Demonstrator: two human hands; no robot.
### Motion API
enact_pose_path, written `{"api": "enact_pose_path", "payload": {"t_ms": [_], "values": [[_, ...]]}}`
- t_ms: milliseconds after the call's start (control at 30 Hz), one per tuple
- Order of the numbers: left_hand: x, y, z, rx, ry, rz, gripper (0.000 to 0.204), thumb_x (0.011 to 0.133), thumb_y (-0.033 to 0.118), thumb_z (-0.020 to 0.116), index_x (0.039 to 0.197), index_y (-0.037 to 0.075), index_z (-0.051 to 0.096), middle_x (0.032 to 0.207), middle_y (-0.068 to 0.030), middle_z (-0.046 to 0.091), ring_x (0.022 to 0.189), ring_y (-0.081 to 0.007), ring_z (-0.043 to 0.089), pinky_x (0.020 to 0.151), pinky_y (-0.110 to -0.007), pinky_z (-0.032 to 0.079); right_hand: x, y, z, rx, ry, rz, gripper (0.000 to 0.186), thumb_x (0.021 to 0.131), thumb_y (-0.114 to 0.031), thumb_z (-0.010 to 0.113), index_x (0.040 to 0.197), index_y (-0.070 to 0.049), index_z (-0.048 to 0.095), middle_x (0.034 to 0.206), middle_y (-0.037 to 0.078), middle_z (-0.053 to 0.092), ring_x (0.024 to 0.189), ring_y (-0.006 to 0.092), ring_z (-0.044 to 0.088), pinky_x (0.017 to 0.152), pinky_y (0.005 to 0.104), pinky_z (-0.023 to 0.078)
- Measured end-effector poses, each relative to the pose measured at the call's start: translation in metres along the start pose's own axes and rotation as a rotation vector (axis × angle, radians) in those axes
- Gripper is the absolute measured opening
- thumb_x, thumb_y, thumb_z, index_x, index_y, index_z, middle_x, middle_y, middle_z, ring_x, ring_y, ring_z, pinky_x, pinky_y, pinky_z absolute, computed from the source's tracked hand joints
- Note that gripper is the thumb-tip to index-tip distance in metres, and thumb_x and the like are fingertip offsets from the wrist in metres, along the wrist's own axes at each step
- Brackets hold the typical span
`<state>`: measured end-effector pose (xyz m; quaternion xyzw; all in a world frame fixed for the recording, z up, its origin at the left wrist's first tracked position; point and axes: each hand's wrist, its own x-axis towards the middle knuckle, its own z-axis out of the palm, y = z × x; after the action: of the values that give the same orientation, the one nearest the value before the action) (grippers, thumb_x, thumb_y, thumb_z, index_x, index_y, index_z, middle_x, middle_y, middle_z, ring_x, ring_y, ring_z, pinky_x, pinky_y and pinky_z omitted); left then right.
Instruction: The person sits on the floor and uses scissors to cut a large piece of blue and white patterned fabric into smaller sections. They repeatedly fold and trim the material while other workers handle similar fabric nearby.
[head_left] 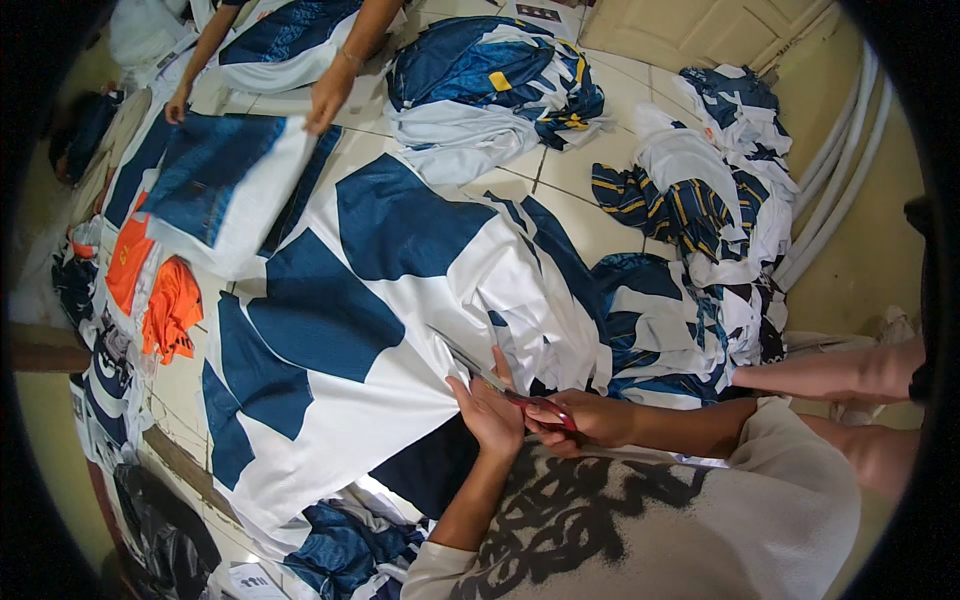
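A wide sheet of white fabric with dark blue panels (325, 315) spreads over the floor in front of me. My right hand (580, 418) is closed round the red handles of a pair of scissors (515, 397). The metal blades point up and left, over the white part of the sheet. Close beside them, my left hand (492, 412) grips the fabric's near edge, its thumb raised on the right of the blades. Some of its fingers are hidden by the cloth. Whether the blades are cutting cannot be made out.
Across from me, another person's hands (332, 95) hold up a blue and white fabric piece (215, 190). A blue and white bundle (470, 80) lies at the back. More cloth piles (720, 200) line the right, near white pipes (850, 150). Orange cloth (172, 310) lies left, above a black bag (165, 535).
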<state>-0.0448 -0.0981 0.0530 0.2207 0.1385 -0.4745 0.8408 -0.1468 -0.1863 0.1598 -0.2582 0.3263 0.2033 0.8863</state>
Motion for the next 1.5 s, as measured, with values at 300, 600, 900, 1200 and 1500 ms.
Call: {"api": "enact_pose_path", "payload": {"t_ms": [300,600,900,1200,1500], "values": [[0.000,-0.002,-0.036,0.270,-0.174,-0.188,0.076,0.099,0.062,0.026,0.136,-0.003,0.038,0.131,-0.0081,0.049,0.124,-0.0196,0.044,0.104,-0.030,0.030,0.032,-0.019,-0.023,-0.199,0.074,0.000,0.041,0.099,-0.049,0.048,0.093,-0.009,0.051,0.064,-0.006,0.037,0.055,0.0059,0.034,0.052,0.0239,0.029],[0.007,-0.004,-0.048,0.097,-0.103,-0.214,0.074,0.100,0.057,0.032,0.141,-0.004,0.032,0.135,-0.0128,0.048,0.123,-0.0236,0.046,0.102,-0.032,0.035,0.025,-0.024,-0.033,-0.179,0.020,0.105,0.049,0.095,-0.061,0.047,0.095,-0.012,0.054,0.065,-0.007,0.040,0.056,0.0072,0.038,0.054,0.0249,0.032],[0.014,0.000,-0.047,-0.108,0.000,-0.125,0.076,0.099,0.053,0.040,0.148,-0.002,0.020,0.149,-0.0131,0.035,0.138,-0.0260,0.033,0.118,-0.036,0.022,0.002,0.013,-0.042,-0.057,-0.060,0.146,0.056,0.096,-0.061,0.042,0.113,-0.010,0.055,0.079,-0.002,0.046,0.067,0.0099,0.043,0.063,0.0268,0.037],[-0.003,-0.012,-0.056,0.341,-0.186,-0.248,0.071,0.101,0.058,0.024,0.145,0.003,0.032,0.140,-0.0162,0.046,0.118,-0.0231,0.049,0.102,-0.036,0.037,0.027,-0.019,-0.026,-0.112,0.041,0.002,0.044,0.099,-0.054,0.044,0.095,-0.011,0.048,0.065,-0.007,0.036,0.054,0.0042,0.035,0.051,0.0222,0.028],[-0.015,-0.015,-0.053,0.579,-0.213,-0.326,0.047,0.105,0.041,0.035,0.132,0.005,0.046,0.127,-0.0110,0.055,0.120,-0.0235,0.052,0.107,-0.043,0.038,0.039,-0.059,-0.024,-0.224,0.046,-0.059,0.041,0.097,-0.052,0.050,0.089,-0.012,0.050,0.060,-0.009,0.033,0.050,0.0044,0.030,0.048,0.0226,0.025]]}}
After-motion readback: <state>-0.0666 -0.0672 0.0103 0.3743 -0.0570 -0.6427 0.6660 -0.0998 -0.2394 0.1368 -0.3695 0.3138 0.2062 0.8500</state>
